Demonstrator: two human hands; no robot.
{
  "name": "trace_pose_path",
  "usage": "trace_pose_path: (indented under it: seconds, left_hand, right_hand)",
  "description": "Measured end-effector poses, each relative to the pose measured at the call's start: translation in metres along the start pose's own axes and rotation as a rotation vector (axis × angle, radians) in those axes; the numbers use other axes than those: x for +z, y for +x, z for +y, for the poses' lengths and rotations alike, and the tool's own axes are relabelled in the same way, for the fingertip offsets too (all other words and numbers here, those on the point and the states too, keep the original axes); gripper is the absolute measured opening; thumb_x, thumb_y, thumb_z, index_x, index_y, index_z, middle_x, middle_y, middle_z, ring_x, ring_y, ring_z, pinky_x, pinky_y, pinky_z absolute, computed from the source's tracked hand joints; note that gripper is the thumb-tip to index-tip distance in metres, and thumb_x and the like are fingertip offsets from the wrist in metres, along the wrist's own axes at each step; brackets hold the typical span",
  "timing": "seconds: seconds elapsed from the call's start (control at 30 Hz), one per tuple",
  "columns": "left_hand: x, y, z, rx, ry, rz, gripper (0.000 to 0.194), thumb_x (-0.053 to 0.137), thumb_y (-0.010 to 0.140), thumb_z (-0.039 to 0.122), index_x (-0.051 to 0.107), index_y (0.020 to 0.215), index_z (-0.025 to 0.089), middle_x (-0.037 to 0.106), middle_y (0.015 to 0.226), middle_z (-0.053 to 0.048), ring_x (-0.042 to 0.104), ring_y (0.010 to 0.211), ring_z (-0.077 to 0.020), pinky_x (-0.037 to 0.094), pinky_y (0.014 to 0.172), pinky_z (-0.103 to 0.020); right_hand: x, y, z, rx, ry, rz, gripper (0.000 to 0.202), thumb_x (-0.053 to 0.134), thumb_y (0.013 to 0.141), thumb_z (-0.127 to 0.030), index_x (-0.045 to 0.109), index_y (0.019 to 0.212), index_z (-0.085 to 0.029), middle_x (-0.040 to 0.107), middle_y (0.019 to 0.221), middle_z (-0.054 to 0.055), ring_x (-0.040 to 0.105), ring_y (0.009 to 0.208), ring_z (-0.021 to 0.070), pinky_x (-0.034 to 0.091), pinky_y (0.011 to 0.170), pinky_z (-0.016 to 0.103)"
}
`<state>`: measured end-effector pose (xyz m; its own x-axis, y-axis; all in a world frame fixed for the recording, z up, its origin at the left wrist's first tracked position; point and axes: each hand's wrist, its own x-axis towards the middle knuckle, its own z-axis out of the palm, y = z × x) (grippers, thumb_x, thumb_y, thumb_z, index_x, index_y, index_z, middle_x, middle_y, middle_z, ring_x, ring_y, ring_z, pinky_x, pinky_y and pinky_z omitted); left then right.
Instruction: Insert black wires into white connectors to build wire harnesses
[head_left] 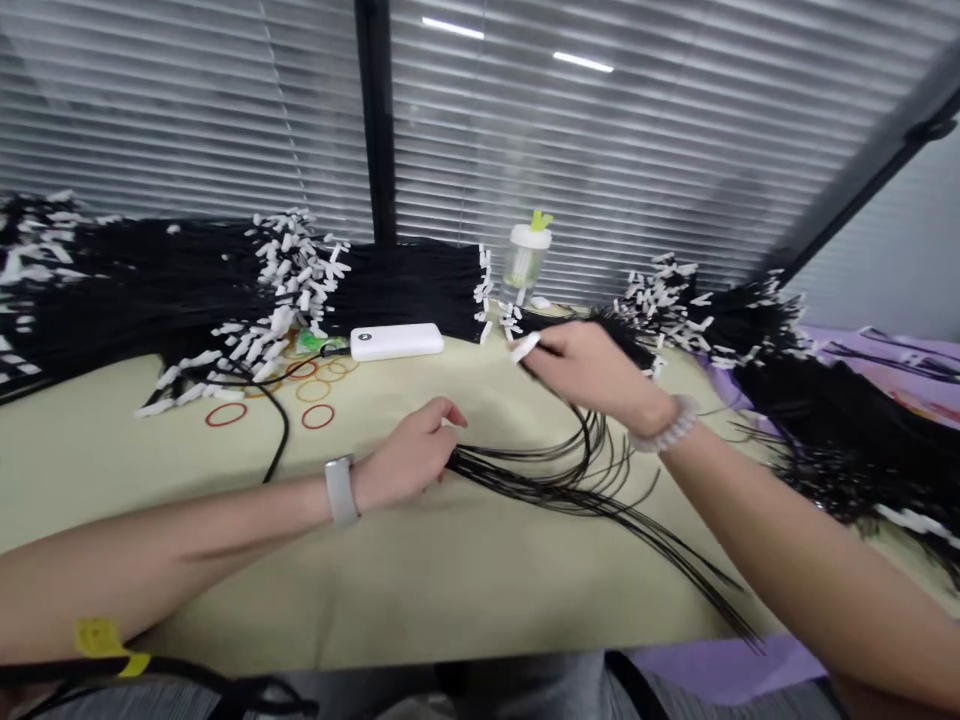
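Observation:
A loose bundle of thin black cables [547, 488] fans out to the right across the tabletop. My left hand [409, 455], with a grey watch band on its wrist, is closed around the bundle's left end; what lies inside the fingers is hidden. Higher and to the right, my right hand [589, 368] pinches a black cable near its white connector [525, 347]. That cable curves down below the hand toward the bundle. Whether the right hand holds one cable or more cannot be made out.
Stacks of black cables with white connectors [409, 285] line the back against the blinds. A white power bank [397, 342], rubber bands [318, 416] and a lidded cup [527, 262] stand or lie near them. More cables [862, 430] are heaped at right. The table's front edge [420, 662] is near me.

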<state>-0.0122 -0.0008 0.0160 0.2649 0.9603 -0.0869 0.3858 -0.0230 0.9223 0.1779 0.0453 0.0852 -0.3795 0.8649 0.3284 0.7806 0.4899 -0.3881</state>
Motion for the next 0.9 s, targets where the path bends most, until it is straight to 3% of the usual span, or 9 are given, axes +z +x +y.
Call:
trace_pose_path:
  seconds: [0.13, 0.23, 0.4, 0.5, 0.63, 0.7, 0.77, 0.83, 0.9]
  left_hand:
    - [0.005, -0.001, -0.007, 0.011, -0.045, 0.041, 0.02, 0.032, 0.082, 0.036, 0.044, 0.085, 0.021, 0.041, 0.049, 0.006, 0.044, 0.037, -0.0089, 0.036, 0.035, -0.019]
    - [0.006, -0.001, -0.01, 0.003, -0.078, 0.053, 0.028, 0.031, 0.082, 0.046, 0.043, 0.082, 0.02, 0.041, 0.049, 0.006, 0.045, 0.036, -0.0098, 0.036, 0.034, -0.02]
    - [0.006, 0.001, -0.012, -0.026, -0.136, 0.035, 0.034, 0.039, 0.078, 0.05, 0.046, 0.07, 0.018, 0.043, 0.042, 0.005, 0.043, 0.033, -0.009, 0.031, 0.031, -0.019]
    - [0.005, 0.001, -0.012, -0.038, -0.2, 0.002, 0.036, 0.044, 0.077, 0.049, 0.047, 0.063, 0.017, 0.042, 0.039, 0.006, 0.041, 0.031, -0.007, 0.03, 0.031, -0.017]
    - [0.005, 0.003, -0.012, -0.082, -0.36, -0.011, 0.034, 0.042, 0.078, 0.049, 0.045, 0.064, 0.017, 0.04, 0.04, 0.007, 0.036, 0.028, -0.0048, 0.027, 0.028, -0.015]
    - [0.005, 0.003, -0.009, -0.114, -0.455, -0.046, 0.034, 0.039, 0.079, 0.049, 0.043, 0.065, 0.018, 0.036, 0.038, 0.009, 0.029, 0.025, -0.0039, 0.024, 0.026, -0.016]
    - [0.006, 0.003, -0.006, -0.141, -0.545, -0.114, 0.034, 0.039, 0.08, 0.048, 0.042, 0.064, 0.018, 0.032, 0.036, 0.01, 0.023, 0.023, -0.0029, 0.022, 0.026, -0.015]
    - [0.007, 0.003, -0.004, -0.172, -0.627, -0.171, 0.033, 0.043, 0.078, 0.048, 0.042, 0.063, 0.018, 0.031, 0.035, 0.01, 0.021, 0.023, -0.002, 0.021, 0.026, -0.015]
    - [0.009, 0.003, -0.004, -0.209, -0.69, -0.146, 0.033, 0.049, 0.075, 0.047, 0.043, 0.063, 0.017, 0.034, 0.036, 0.01, 0.024, 0.023, -0.002, 0.021, 0.026, -0.014]
  right_hand:
    - [0.035, 0.001, -0.012, -0.058, -0.166, -0.279, 0.037, 0.041, 0.075, -0.04, 0.052, 0.05, -0.014, 0.051, 0.049, 0.003, 0.039, 0.047, 0.008, 0.024, 0.049, 0.022]
    - [0.051, 0.003, -0.016, -0.071, -0.242, -0.401, 0.04, 0.036, 0.077, -0.04, 0.058, 0.056, -0.014, 0.057, 0.056, 0.008, 0.044, 0.049, 0.0111, 0.025, 0.049, 0.023]
    - [0.058, 0.004, -0.02, -0.097, -0.314, -0.458, 0.036, 0.035, 0.077, -0.033, 0.061, 0.063, -0.012, 0.06, 0.061, 0.011, 0.048, 0.05, 0.0125, 0.026, 0.047, 0.023]
    - [0.053, 0.001, -0.019, -0.167, -0.3, -0.461, 0.038, 0.033, 0.081, -0.034, 0.06, 0.063, -0.014, 0.06, 0.06, 0.007, 0.048, 0.051, 0.01, 0.029, 0.048, 0.021]
    - [0.042, -0.008, 0.004, -0.276, -0.287, -0.359, 0.029, 0.035, 0.084, -0.033, 0.06, 0.081, -0.019, 0.063, 0.073, -0.001, 0.052, 0.062, 0.007, 0.034, 0.059, 0.017]
    - [0.04, -0.011, 0.025, -0.252, -0.348, -0.213, 0.028, 0.032, 0.085, -0.026, 0.057, 0.096, -0.018, 0.063, 0.085, 0.003, 0.054, 0.073, 0.0106, 0.034, 0.064, 0.02]
    - [0.044, -0.013, 0.046, -0.205, -0.428, -0.074, 0.031, 0.03, 0.085, -0.022, 0.055, 0.1, -0.013, 0.062, 0.087, 0.008, 0.054, 0.079, 0.0156, 0.033, 0.066, 0.025]
    - [0.049, -0.014, 0.059, -0.182, -0.493, 0.01, 0.031, 0.03, 0.085, -0.024, 0.055, 0.098, -0.012, 0.062, 0.085, 0.01, 0.053, 0.077, 0.0179, 0.031, 0.062, 0.026]
    - [0.051, -0.016, 0.06, -0.18, -0.539, 0.058, 0.032, 0.036, 0.083, -0.032, 0.053, 0.1, -0.012, 0.061, 0.087, 0.01, 0.053, 0.072, 0.018, 0.028, 0.057, 0.026]
